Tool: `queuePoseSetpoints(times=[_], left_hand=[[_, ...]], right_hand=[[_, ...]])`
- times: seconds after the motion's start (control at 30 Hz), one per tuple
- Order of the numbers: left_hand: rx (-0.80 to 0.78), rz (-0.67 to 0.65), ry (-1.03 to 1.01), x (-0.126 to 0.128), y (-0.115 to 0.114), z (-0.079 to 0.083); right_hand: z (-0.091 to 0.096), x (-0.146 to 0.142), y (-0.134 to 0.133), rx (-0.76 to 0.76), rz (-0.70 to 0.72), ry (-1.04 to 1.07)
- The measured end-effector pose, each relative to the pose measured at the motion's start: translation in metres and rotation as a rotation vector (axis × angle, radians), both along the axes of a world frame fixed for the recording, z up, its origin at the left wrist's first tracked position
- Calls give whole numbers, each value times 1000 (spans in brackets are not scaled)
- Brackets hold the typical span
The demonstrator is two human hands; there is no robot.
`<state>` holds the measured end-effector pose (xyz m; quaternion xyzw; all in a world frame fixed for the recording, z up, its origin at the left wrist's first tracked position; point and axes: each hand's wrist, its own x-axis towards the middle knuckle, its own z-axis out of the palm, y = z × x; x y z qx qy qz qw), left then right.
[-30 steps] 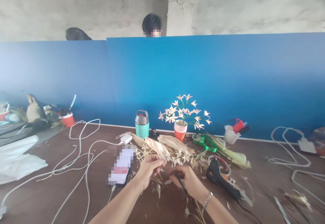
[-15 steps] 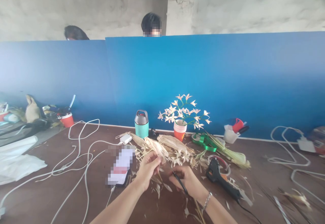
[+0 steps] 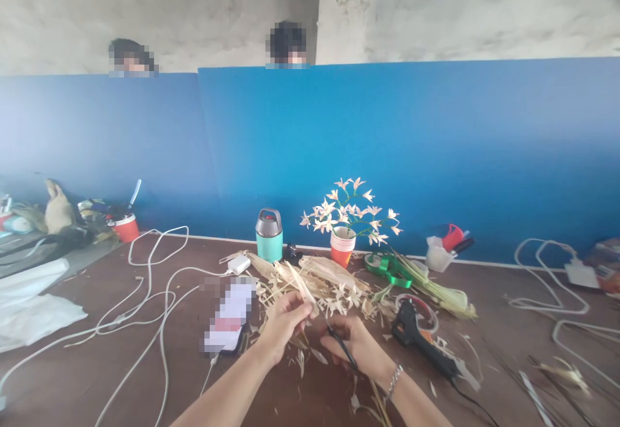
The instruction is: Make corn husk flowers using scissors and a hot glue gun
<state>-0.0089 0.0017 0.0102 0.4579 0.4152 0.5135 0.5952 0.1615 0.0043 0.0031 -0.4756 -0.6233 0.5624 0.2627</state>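
Note:
My left hand pinches a pale dried-leaf strip that rises from its fingertips. Just to its right, my right hand is closed round black scissors, whose blades point toward the strip. Both hands hover over the brown table, above a scatter of leaf trimmings. Behind them lies a heap of dried leaves and small cut flowers.
A phone lies left of my hands among white cables. A black glue gun lies to the right. At the back stand a teal flask, a red cup of paper flowers and green ribbon. Two people sit behind the blue partition.
My hands have barely moved; the leaf strip has tilted slightly in my left fingers. The person at the far left behind the partition has risen higher into view.

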Motion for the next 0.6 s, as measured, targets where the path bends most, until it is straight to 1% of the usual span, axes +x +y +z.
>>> queuePoseSetpoints(times=[0.2, 0.37, 0.47, 0.53, 0.6], left_hand=[[12, 86, -40, -1, 1, 0], [-39, 175, -128, -2, 3, -5], [-41, 204, -158, -2, 3, -7], [-41, 191, -152, -2, 2, -7], [-30, 132, -114, -1, 1, -5]], right_hand=[[-6, 2, 2, -1, -2, -1], [-6, 1, 0, -8, 9, 6], [-8, 1, 0, -20, 20, 21], [-9, 1, 0, -16, 24, 32], [-9, 1, 0, -4, 23, 49]])
